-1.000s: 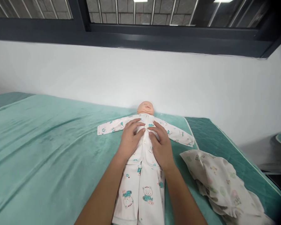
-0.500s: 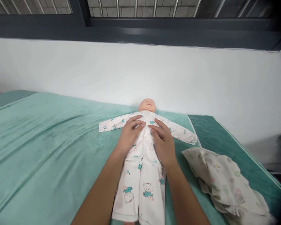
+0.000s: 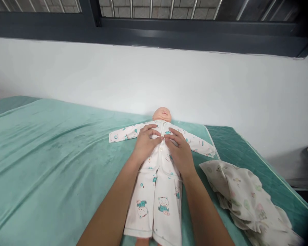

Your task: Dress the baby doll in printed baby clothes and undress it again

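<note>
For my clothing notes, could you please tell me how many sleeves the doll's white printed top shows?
2: one long white printed fabric sleeve extends toward the picture's left, the other sleeve toward its right.

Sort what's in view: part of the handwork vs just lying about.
Seemingly in use:
- left hand and right hand, both at the shirt's front
- printed button-front baby shirt
- baby doll wearing it
- matching printed pants, also on the doll

Just there:
- crumpled printed cloth, right of the doll
- light-green bed cover, beneath the doll
</note>
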`<state>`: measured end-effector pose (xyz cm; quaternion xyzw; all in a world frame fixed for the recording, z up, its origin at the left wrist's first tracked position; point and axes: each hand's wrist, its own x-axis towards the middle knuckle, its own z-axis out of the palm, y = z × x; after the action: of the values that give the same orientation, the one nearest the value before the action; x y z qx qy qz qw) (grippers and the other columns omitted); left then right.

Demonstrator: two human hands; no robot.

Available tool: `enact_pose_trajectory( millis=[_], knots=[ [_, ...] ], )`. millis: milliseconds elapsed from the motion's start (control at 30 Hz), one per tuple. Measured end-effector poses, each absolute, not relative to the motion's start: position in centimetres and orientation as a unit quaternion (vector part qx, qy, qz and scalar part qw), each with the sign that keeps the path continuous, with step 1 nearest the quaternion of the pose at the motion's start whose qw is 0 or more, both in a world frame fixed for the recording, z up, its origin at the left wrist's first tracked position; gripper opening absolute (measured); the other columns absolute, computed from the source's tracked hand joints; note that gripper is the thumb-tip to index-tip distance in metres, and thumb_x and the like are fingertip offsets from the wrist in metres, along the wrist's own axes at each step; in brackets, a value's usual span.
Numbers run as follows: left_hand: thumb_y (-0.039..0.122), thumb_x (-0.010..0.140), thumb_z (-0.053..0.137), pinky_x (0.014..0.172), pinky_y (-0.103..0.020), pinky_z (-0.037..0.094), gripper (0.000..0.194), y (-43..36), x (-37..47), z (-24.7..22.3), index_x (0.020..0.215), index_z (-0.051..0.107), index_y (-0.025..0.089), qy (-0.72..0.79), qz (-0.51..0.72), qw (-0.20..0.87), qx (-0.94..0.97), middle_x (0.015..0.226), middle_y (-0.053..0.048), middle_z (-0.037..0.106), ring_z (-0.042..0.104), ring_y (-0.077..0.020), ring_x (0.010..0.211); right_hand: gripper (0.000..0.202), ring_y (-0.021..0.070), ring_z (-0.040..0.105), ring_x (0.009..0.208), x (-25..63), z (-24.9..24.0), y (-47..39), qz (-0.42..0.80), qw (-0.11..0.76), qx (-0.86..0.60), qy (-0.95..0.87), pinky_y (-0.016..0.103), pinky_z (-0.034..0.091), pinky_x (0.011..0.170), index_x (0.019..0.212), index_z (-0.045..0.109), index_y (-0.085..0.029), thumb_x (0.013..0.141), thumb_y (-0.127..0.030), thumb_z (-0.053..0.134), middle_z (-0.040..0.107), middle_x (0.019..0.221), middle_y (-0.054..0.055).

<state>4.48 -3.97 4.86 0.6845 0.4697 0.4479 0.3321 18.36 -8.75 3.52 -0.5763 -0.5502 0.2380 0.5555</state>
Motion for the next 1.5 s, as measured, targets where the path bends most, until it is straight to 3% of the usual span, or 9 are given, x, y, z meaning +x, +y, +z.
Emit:
enact_pose_trajectory(
  millis=[200,533,967,1500],
  knots=[
    [0.032,0.084,0.068,0.115,-0.041,0.034,0.009,-4.3,4.1,4.9,0.081,0.071,0.024,0.457,0.436,0.330,0.702,0.137,-0.002,0.056,0.047,-0.0226,0.132,0.011,0.0251,0.050,0.128,18.5,3.9,-7.8,0.192,0.539,-0.571,-0.589,0.048,0.033,0.113,0.084,0.070,-0.025,0.086,-0.033,0.061,0.061,0.131,0.005],
    [0.025,0.086,0.063,0.116,-0.040,0.033,0.008,-4.7,4.0,4.9,0.085,0.071,0.026,0.443,0.420,0.309,0.729,0.139,0.000,0.055,0.043,-0.0209,0.135,0.011,0.0233,0.050,0.128,18.7,3.6,-8.1,0.224,0.558,-0.565,-0.565,0.045,0.032,0.114,0.083,0.069,-0.025,0.087,-0.030,0.060,0.059,0.134,0.003],
    [0.023,0.084,0.060,0.114,-0.040,0.035,0.008,-4.8,4.2,4.6,0.081,0.067,0.024,0.450,0.444,0.302,0.714,0.139,0.001,0.056,0.044,-0.0209,0.135,0.010,0.0222,0.053,0.122,18.0,3.2,-8.0,0.134,0.551,-0.555,-0.609,0.043,0.036,0.108,0.084,0.061,-0.024,0.090,-0.024,0.053,0.062,0.125,0.005],
    [0.027,0.085,0.061,0.117,-0.043,0.029,0.008,-5.2,3.6,4.9,0.080,0.067,0.024,0.427,0.452,0.383,0.683,0.143,0.002,0.053,0.046,-0.0232,0.134,0.009,0.0213,0.056,0.116,17.6,2.7,-8.4,0.024,0.535,-0.544,-0.646,0.041,0.042,0.102,0.087,0.059,-0.023,0.092,-0.017,0.054,0.064,0.118,0.005]
  ],
)
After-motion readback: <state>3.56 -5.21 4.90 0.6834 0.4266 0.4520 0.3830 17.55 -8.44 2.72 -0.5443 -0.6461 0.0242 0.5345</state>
